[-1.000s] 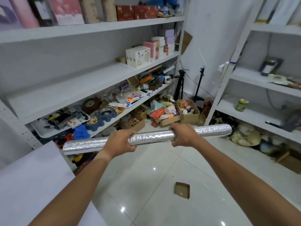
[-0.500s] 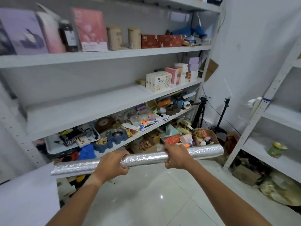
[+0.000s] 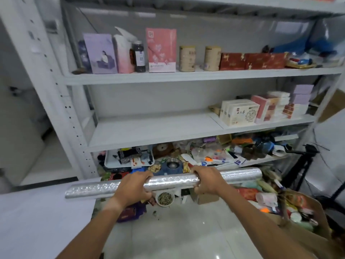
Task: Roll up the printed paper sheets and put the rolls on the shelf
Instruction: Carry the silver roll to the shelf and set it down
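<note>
Long silvery roll [image 3: 164, 182], embossed crinkly foil-like surface, cylindrical, held near-horizontal w/ right end slightly raised. Gripped overhand by left hand [image 3: 133, 186] and right hand [image 3: 207, 181], fingers of both curled fully round the tube, roll ends projecting past each fist. Directly beyond hands: white metal shelf unit [image 3: 149, 131], mid board bare and matte above the knuckles. Small round bowl [image 3: 165, 198] of dried bits just below, btw. the hands. Flat white sheet [image 3: 37, 217] under left forearm.
</note>
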